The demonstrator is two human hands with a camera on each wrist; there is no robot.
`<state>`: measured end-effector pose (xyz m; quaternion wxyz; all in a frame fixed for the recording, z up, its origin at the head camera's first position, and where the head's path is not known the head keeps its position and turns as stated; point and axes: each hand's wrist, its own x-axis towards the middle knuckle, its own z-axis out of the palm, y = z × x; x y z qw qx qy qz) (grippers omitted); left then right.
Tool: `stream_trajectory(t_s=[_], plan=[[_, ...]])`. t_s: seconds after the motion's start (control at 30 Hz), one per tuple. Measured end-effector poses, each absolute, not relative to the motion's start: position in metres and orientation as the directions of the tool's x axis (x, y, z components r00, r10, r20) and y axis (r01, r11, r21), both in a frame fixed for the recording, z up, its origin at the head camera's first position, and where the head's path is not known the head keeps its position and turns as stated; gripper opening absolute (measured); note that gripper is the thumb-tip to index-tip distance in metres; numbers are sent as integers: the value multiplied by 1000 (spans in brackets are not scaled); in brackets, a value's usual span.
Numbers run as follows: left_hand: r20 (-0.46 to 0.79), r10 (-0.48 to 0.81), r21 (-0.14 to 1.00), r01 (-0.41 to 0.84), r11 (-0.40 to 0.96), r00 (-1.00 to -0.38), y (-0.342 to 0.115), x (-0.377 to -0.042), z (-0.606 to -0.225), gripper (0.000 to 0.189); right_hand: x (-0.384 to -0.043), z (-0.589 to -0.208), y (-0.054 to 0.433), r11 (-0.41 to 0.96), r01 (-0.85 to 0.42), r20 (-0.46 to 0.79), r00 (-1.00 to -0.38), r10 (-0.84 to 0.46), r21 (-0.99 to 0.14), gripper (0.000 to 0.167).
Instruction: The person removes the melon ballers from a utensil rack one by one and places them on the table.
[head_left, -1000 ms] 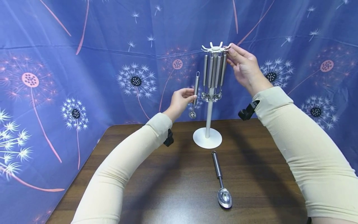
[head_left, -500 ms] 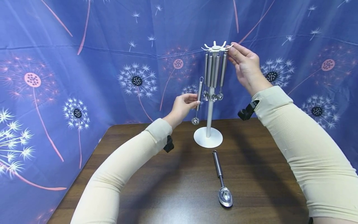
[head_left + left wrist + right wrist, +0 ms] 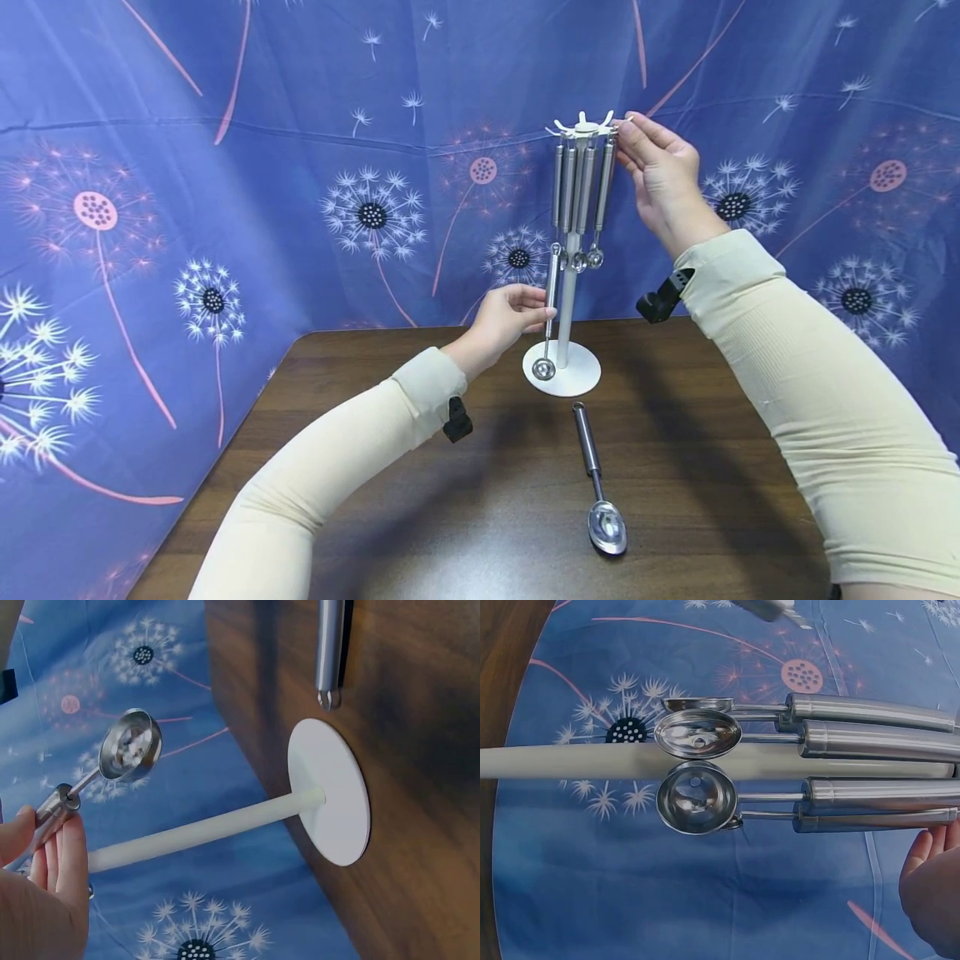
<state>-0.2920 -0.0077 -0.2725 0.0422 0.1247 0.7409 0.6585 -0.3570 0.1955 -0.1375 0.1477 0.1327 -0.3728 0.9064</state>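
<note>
My left hand [image 3: 506, 323] pinches the handle of a steel melon baller [image 3: 552, 283], upright in front of the rack's post with its small bowl low. In the left wrist view, that round bowl [image 3: 131, 746] stands out past the fingers, apart from the white post [image 3: 195, 831]. Up at the white utensil rack [image 3: 585, 129], my right hand [image 3: 663, 179] grips the end of a hook on the right side with thumb and fingers; the exact contact is partly hidden. Several steel melon ballers [image 3: 877, 741] hang from the rack's hooks, bowls down.
On the brown table [image 3: 450, 500], a larger steel scoop [image 3: 606, 527] lies in front of the rack's round white base [image 3: 585, 377]. A blue dandelion-print cloth [image 3: 300, 83] hangs close behind the rack.
My left hand has lowered the melon baller and brought it rightward, from beside the hanging ones to in front of the post. The rack's top has turned slightly; my right hand stays at its hook.
</note>
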Motion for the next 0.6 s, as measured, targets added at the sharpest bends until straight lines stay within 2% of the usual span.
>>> stream_trajectory(t_s=[0.6], plan=[[-63, 215, 996, -49, 71, -975, -14, -268, -317, 25, -354, -135, 193, -698, -335, 297, -938, 181, -633, 29]])
